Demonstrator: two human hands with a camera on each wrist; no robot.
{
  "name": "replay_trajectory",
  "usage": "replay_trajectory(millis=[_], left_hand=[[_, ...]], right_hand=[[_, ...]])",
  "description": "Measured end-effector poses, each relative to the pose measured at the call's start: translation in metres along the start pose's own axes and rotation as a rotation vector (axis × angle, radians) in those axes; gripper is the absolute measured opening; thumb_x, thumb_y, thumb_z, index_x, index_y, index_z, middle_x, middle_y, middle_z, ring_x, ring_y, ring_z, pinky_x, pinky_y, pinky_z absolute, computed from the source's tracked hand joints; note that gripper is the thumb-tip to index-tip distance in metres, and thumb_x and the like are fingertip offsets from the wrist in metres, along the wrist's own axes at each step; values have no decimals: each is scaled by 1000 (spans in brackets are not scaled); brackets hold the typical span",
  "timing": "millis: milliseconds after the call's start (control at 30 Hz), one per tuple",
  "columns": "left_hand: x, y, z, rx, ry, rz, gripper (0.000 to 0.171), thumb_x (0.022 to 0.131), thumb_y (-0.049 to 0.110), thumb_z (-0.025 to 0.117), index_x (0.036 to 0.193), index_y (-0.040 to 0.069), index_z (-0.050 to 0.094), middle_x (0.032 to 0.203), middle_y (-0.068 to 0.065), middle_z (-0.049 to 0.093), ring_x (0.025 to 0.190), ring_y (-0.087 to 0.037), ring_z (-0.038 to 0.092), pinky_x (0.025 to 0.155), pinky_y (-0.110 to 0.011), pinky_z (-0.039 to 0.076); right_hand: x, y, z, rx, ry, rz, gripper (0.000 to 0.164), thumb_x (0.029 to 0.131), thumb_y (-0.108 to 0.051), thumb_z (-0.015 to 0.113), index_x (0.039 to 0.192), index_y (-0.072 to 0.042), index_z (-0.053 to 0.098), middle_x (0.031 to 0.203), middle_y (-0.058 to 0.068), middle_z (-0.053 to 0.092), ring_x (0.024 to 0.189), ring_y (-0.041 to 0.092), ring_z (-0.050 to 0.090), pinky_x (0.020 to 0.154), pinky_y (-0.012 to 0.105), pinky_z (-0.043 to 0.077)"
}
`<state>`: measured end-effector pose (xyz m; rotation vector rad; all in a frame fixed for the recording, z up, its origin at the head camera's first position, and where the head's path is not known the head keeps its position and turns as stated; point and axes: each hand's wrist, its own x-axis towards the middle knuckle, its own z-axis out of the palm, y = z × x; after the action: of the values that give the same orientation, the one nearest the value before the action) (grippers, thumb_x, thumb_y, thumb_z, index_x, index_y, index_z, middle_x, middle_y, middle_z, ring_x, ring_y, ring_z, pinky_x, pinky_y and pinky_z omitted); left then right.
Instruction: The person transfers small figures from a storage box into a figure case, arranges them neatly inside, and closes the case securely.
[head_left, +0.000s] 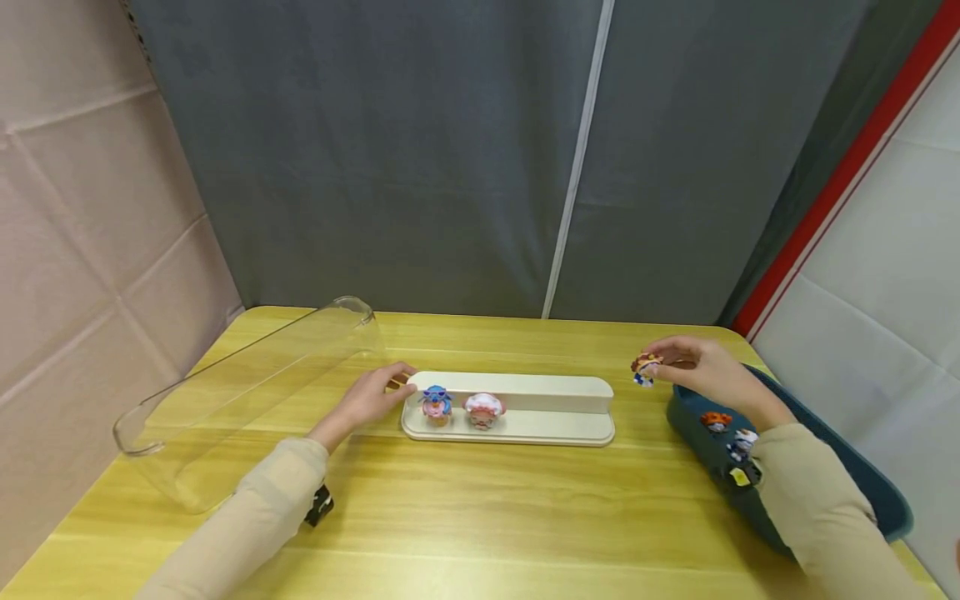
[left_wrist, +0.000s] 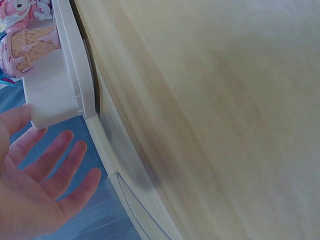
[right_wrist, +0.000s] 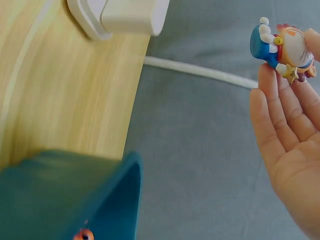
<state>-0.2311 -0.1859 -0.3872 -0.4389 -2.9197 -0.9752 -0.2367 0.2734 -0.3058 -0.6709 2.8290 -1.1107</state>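
Note:
My right hand (head_left: 697,367) pinches a small toy figurine (head_left: 646,368) between thumb and fingers, above the near-left end of a teal bin. In the right wrist view the figurine (right_wrist: 285,50) has a blue base, a pale face and a yellow star. My left hand (head_left: 372,396) is at the left end of a white stepped display stand (head_left: 555,425), fingers loosely spread, thumb and index fingertips right at its edge. On the stand's lower step sit a figurine with blue top and waffle cone (head_left: 437,406) and a pink figurine with a white top (head_left: 483,410).
The teal bin (head_left: 847,475) stands at the table's right side with several figurines (head_left: 741,446) in it. A long clear plastic cover (head_left: 247,375) lies slantwise on the left. Behind the wooden table (head_left: 525,508) hangs a grey curtain (head_left: 375,167).

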Motion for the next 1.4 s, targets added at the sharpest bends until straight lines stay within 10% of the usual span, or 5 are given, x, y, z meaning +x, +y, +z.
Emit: replay_trajectory(millis=[1400], left_hand=[[0,1,0,-5,9,13,27,88,21,55,111,7,57,102,-12,59,92,-27,56,79,-42,44]], right_hand=[[33,-20,114,323,-39,-126,32,79,-19,67,104,0,60,95,9,61,87,21,57,74,27,48]])
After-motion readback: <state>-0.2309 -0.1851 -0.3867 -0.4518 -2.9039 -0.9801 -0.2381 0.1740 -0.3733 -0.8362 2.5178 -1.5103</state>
